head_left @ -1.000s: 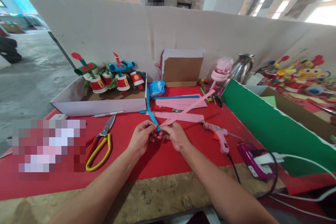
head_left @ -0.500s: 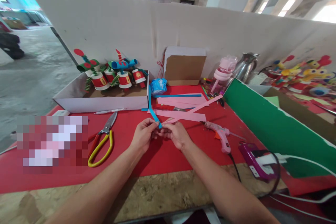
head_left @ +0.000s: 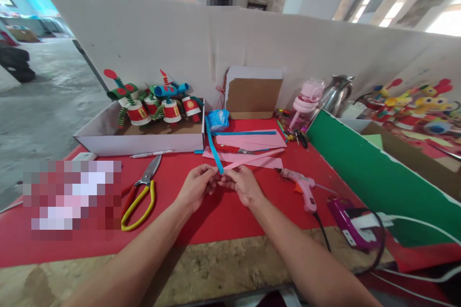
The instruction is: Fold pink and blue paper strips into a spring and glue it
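My left hand (head_left: 196, 186) and my right hand (head_left: 243, 184) meet over the red table cover (head_left: 216, 216), fingers pinched together. Between them they hold the joined ends of a blue paper strip (head_left: 213, 146) and a pink paper strip (head_left: 254, 159). The blue strip runs up and back toward the white box (head_left: 144, 143). The pink strip slants right, low over a pile of pink paper sheets (head_left: 252, 146).
Yellow-handled scissors (head_left: 140, 192) and a pen (head_left: 151, 154) lie left of my hands. A pink glue gun (head_left: 302, 187) and a purple power strip (head_left: 347, 223) lie right. The white box holds paper-cup toys (head_left: 158, 103). A green board (head_left: 363, 172), pink bottle (head_left: 306, 98) and kettle (head_left: 333, 91) stand beyond.
The pink strip's far end has dropped from pointing up-right to lying low over the pink sheets. The blue strip has swung a little. Both hands stay pinched at the same spot.
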The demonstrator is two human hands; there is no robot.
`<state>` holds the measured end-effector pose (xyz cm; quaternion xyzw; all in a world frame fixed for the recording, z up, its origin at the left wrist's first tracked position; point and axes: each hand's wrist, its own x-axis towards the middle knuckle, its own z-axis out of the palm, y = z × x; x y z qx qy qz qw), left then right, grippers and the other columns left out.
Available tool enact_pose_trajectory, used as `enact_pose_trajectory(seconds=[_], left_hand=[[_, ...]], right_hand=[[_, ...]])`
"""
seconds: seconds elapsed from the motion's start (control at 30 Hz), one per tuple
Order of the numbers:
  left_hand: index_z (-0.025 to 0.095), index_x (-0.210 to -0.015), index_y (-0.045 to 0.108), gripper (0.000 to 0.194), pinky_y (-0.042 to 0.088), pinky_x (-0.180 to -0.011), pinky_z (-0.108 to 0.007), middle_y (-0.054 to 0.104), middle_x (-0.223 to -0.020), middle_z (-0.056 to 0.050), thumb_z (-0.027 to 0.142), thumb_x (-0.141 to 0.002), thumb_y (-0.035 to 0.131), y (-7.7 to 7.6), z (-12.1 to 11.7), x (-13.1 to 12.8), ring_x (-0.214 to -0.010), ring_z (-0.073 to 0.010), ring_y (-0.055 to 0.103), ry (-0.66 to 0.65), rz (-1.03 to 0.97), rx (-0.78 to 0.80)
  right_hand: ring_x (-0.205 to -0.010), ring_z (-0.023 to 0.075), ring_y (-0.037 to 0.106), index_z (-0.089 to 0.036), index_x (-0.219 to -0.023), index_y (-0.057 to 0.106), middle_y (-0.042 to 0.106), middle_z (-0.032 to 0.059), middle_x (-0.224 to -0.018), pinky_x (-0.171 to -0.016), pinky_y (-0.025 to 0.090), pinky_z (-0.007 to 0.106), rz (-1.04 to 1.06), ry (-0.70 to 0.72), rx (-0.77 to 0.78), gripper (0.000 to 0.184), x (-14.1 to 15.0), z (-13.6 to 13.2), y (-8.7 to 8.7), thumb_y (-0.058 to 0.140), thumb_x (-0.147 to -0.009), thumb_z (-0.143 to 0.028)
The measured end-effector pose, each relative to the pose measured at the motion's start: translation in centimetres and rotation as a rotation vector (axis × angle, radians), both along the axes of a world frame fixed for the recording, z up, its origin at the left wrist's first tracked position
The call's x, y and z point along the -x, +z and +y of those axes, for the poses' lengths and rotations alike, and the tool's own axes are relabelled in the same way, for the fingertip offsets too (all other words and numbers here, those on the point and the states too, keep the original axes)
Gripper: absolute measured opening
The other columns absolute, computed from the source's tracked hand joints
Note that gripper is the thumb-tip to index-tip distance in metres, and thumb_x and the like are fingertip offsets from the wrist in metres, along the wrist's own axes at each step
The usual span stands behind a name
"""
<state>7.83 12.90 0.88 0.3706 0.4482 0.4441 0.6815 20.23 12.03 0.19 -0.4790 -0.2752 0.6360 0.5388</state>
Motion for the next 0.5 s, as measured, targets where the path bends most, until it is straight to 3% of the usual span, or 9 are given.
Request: enact_pose_trajectory(seconds=[0.13,0.3,0.5], left_hand=[[0.015,-0.060,0.052,0.034,0.024,-0.035,-0.016,0.050,-0.047,0.004,0.040,-0.055,0.075,-0.2,0.0,-0.1,-0.039,-0.0044,0.038,-0.038,0.034,0.001],[0.015,-0.058,0.052,0.033,0.024,-0.035,-0.015,0.049,-0.046,0.005,0.036,-0.053,0.076,0.0,0.2,0.4,-0.039,-0.0040,0.038,-0.048,0.010,-0.029],[0.015,-0.058,0.053,0.032,0.024,-0.034,-0.015,0.047,-0.044,0.005,0.036,-0.054,0.076,0.3,0.1,0.4,-0.036,-0.0033,0.035,-0.095,0.085,-0.042]], right_hand=[[-0.051,0.0079,0.056,-0.014,-0.065,0.063,0.060,-0.0019,-0.056,-0.054,0.054,0.021,0.023,0.021,-0.019,0.017,-0.1,-0.1,-0.1,0.075,-0.056,-0.023],[-0.057,0.0096,0.061,-0.012,-0.067,0.063,0.063,-0.0002,-0.061,-0.061,0.055,0.023,0.099,0.209,-0.013,0.011,-0.9,0.2,-0.6,0.071,-0.060,-0.014],[-0.052,0.0076,0.057,-0.012,-0.069,0.061,0.062,-0.0004,-0.057,-0.057,0.054,0.021,0.164,0.210,0.060,0.011,-1.5,0.5,-1.2,0.069,-0.073,-0.020]])
